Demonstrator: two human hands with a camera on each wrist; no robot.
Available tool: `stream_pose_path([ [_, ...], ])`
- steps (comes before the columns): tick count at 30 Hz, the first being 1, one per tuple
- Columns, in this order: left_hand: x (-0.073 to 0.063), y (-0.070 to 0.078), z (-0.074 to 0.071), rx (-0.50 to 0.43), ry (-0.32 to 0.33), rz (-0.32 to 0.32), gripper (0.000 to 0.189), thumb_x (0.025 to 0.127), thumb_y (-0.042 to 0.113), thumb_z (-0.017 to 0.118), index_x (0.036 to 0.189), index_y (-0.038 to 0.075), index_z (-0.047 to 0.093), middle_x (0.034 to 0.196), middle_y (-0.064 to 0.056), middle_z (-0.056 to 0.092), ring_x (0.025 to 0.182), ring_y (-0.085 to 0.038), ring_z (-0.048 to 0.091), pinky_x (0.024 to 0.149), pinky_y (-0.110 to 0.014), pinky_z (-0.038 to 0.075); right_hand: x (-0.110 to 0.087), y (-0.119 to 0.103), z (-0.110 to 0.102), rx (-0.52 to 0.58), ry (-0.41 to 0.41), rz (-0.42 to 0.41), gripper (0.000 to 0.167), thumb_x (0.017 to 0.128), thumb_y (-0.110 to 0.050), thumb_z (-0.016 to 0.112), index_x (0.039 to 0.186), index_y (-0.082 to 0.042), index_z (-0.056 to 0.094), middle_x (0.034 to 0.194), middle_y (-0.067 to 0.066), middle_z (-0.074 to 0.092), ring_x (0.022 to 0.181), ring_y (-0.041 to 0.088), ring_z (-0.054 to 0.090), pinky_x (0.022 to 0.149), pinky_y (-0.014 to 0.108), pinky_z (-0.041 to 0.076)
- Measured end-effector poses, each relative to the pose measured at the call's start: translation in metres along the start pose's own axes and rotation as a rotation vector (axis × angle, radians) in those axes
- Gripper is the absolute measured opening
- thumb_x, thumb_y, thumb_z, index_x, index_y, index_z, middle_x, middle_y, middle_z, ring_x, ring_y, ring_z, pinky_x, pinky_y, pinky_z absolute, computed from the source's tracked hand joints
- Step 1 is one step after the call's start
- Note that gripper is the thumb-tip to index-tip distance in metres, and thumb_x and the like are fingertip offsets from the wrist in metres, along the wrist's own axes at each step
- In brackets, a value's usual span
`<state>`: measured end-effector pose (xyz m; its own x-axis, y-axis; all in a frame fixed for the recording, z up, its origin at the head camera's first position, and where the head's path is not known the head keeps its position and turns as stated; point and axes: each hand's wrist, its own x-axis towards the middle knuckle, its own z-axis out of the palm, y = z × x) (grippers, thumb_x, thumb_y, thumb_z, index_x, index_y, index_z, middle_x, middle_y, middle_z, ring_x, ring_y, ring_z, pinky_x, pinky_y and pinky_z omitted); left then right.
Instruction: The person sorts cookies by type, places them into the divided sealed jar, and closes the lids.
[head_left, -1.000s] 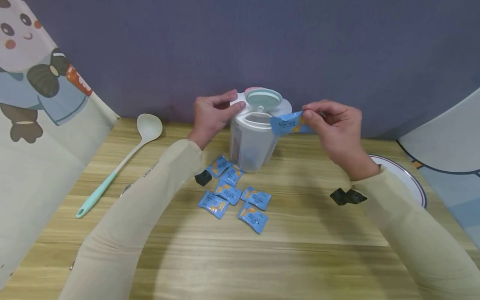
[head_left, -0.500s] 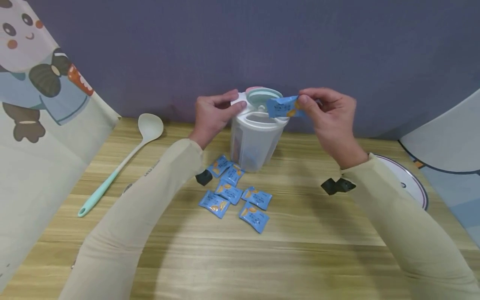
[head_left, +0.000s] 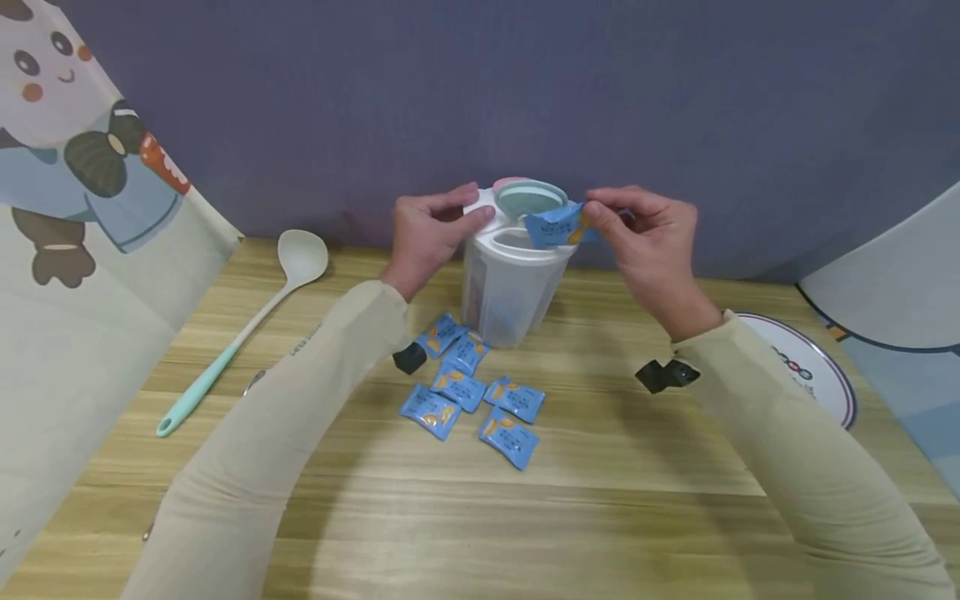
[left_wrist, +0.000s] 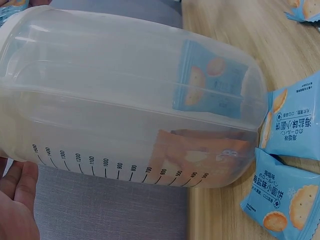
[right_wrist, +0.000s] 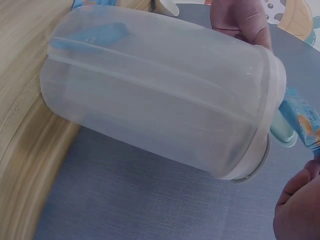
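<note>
A clear storage container (head_left: 506,296) with a white lid stands at the back of the table, its green flap (head_left: 532,198) raised beside an opening. My left hand (head_left: 426,240) grips the lid's left edge, thumb on top. Between thumb and fingers, my right hand (head_left: 651,246) pinches a blue cracker packet (head_left: 549,227) by its right end. The packet's free end overlaps the opening's right side in the head view. Through the wall, the left wrist view shows a blue packet (left_wrist: 212,75) and an orange packet (left_wrist: 200,155) low inside.
Several more blue cracker packets (head_left: 457,386) lie in front of the container. A ladle (head_left: 302,257) with a green handle lies on the left, and a white plate (head_left: 825,385) sits at the right, partly behind the right sleeve. A grey-blue wall (head_left: 375,108) rises behind the table.
My right hand has moved left with the packet, rising over the lid and then lowering toward the opening. The left hand keeps its grip on the lid.
</note>
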<state>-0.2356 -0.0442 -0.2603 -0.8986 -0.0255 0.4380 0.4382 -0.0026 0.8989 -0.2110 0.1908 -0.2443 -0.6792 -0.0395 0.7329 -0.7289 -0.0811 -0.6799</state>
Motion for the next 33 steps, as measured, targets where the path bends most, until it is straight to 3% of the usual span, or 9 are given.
stream_pose_path([
  [25,0.001,-0.004,0.002,-0.006,0.011,0.028,0.030,0.075,0.004,0.079,0.098,-0.011,0.069,0.104,-0.016,0.068,0.097,-0.017,0.066,0.082,-0.027,0.053,0.001,0.010,0.002,-0.046,-0.003,-0.031,0.011,0.080,0.012,0.068,0.091,0.013,0.069,0.085,0.017,0.068,0.077,0.021,0.059,0.061,0.022,0.048],
  [29,0.004,-0.008,0.002,-0.016,0.016,0.025,0.030,0.074,0.004,0.080,0.098,-0.011,0.069,0.104,-0.015,0.068,0.097,-0.017,0.066,0.082,-0.026,0.053,0.000,0.010,0.001,-0.043,-0.001,-0.033,0.011,0.080,0.012,0.069,0.090,0.013,0.069,0.085,0.018,0.067,0.077,0.022,0.059,0.063,0.022,0.050],
  [33,0.011,-0.022,0.001,-0.032,0.017,0.015,0.031,0.072,0.006,0.082,0.097,-0.008,0.071,0.104,-0.013,0.068,0.097,-0.016,0.066,0.082,-0.026,0.053,-0.001,0.011,0.000,-0.029,0.004,-0.024,0.011,0.079,0.013,0.069,0.090,0.014,0.069,0.085,0.018,0.068,0.078,0.021,0.060,0.065,0.022,0.050],
])
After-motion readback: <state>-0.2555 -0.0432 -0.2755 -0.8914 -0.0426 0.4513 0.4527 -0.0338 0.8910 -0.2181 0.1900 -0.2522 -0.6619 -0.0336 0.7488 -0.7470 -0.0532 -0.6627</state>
